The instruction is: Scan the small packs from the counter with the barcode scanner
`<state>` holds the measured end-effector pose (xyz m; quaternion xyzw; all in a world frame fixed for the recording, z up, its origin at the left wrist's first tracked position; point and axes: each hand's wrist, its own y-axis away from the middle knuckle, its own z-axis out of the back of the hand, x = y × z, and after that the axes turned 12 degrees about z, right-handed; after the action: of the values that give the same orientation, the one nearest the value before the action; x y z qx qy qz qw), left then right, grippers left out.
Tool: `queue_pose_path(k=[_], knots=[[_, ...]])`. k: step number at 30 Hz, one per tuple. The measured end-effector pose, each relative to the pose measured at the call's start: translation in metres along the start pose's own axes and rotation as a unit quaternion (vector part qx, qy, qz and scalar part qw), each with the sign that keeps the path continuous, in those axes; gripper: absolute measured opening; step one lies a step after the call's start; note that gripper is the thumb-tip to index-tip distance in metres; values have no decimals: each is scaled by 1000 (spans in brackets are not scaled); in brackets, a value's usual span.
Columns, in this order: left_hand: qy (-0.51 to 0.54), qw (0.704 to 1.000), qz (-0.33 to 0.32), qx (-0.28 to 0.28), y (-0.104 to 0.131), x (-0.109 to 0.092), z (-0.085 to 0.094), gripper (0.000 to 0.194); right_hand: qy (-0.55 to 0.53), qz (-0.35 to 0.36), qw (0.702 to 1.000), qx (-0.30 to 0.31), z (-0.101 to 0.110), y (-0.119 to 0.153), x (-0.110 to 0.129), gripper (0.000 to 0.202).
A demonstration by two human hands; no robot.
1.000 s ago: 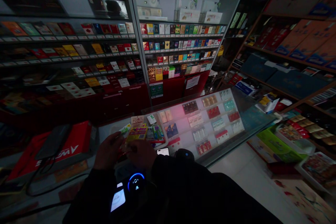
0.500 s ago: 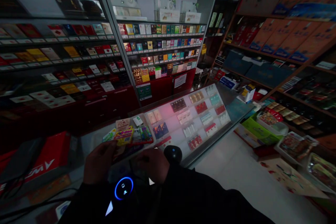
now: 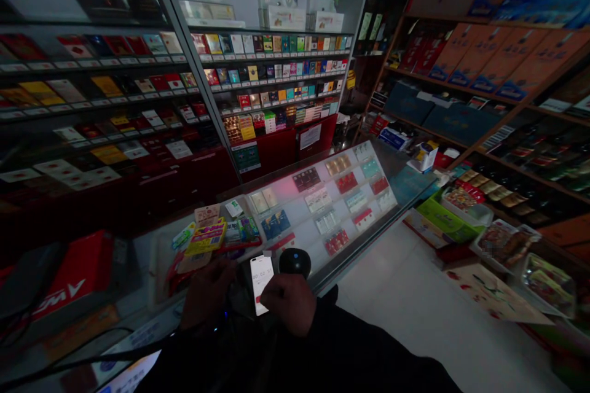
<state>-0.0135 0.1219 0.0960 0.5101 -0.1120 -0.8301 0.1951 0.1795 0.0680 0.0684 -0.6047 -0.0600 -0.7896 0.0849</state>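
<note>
A smartphone (image 3: 258,270) with a lit white screen shows timer digits and a red button low down. My right hand (image 3: 295,304) is over its lower right part, fingers curled, fingertips at the screen by the red button. Whether they hold anything is hidden. My left hand (image 3: 207,295) is in shadow just left of the phone, its fingers bent together; what they hold, if anything, cannot be made out. A rounded black device (image 3: 295,263) stands beyond my right hand. Past my left hand lie colourful small packets (image 3: 209,236) in a pale tray (image 3: 159,270).
A sloped display of cigarette packs (image 3: 318,199) runs along the glass counter. Shelves of packs (image 3: 276,67) stand behind it. At left is a red box (image 3: 85,273) with a black cable (image 3: 96,356) nearby. Boxed goods (image 3: 520,55) and food trays (image 3: 507,242) are on the right.
The phone screen, mostly covered before, is now in plain sight. Both hands have shifted right and a little down. The round blue-lit display near my left wrist has turned out of sight.
</note>
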Motion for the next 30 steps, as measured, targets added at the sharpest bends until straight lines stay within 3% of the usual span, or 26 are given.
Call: queue_pose_path(k=[6,13,19,24,30], knots=[[66,996,27,46,11,12,-5,47,-23,-35,999,-19,13,25,-12,25],[62,994,68,67,12,7,-5,51,3,-36,999,-19,22,33,-21,37],[60,996,62,33,11,4,-7,54,21,-10,1000,-16,30,30,-19,38],[64,997,30,14,9,6,-7,52,-42,-11,999,-25,30,25,-20,13],[79,996,22,-38,5,16,10,49,-32,-16,999,-5,28,17,-16,13]])
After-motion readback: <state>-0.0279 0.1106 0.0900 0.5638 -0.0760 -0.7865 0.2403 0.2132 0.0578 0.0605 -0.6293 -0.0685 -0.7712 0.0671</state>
